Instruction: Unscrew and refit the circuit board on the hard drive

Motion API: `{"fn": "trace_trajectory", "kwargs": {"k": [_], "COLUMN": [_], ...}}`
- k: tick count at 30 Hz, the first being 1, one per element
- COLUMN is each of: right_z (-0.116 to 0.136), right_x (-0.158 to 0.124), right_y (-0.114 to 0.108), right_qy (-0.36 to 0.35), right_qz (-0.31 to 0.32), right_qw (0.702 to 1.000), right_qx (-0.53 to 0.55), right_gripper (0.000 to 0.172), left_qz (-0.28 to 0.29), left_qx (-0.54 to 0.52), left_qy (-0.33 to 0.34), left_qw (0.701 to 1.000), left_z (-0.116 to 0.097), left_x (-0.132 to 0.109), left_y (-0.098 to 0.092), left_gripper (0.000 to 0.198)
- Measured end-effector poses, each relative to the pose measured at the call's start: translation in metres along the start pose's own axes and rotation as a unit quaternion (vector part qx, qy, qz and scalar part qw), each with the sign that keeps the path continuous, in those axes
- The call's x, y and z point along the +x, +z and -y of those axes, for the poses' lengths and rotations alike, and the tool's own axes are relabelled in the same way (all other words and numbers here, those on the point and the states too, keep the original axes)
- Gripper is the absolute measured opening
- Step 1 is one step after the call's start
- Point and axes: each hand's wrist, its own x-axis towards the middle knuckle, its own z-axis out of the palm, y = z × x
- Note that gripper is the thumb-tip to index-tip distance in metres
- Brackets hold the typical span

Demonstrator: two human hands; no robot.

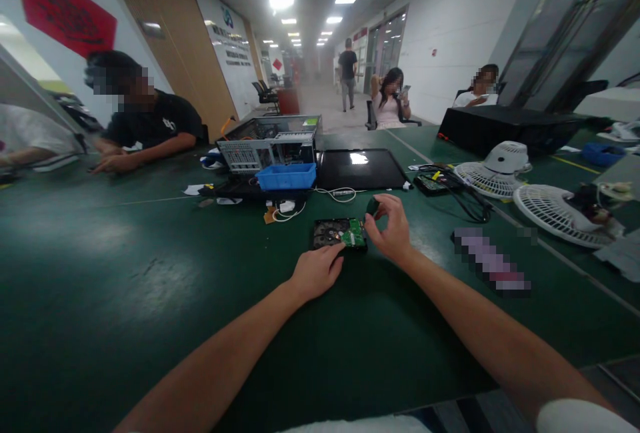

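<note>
A hard drive [330, 231] lies on the green table in front of me, its green circuit board [354, 235] facing up on the right side. My left hand [316, 274] is at its near edge, the index finger stretched onto the board and the thumb apart. Just right of the drive, my right hand [393, 229] is raised with thumb and index finger curled into a pinch. Between those fingertips shows a small dark, rounded piece [372, 206], too small to name.
Behind the drive stand an open computer case [270, 146], a blue tray [287, 177] and a black flat panel [363, 169]. To the right are white fan parts [493, 173], cables [470, 201] and a blurred-out phone-shaped item [490, 259]. A person [150, 119] sits at the left.
</note>
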Motion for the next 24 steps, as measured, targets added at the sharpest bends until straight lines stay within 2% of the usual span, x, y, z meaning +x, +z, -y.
{"fn": "trace_trajectory", "kwargs": {"k": [8,17,24], "right_z": [0.0005,-0.0007,0.0030], "right_x": [-0.0026,-0.0043,-0.0027], "right_y": [0.0023,0.0054,0.0033], "right_qy": [0.019,0.012,0.012], "right_qz": [-0.005,-0.005,-0.018], "right_qw": [1.000,0.999,0.999], "right_qx": [-0.023,0.046,0.027], "right_gripper": [0.048,0.050,0.048], "left_qz": [0.000,0.010,0.005], "left_qx": [-0.006,-0.007,-0.005], "left_qy": [0.004,-0.007,-0.003], "left_qw": [1.000,1.000,1.000], "left_z": [-0.0004,-0.0020,-0.0006], "left_x": [-0.0007,-0.0006,-0.0003], "left_y": [-0.0034,-0.0051,-0.0036], "left_gripper": [0.044,0.044,0.044]}}
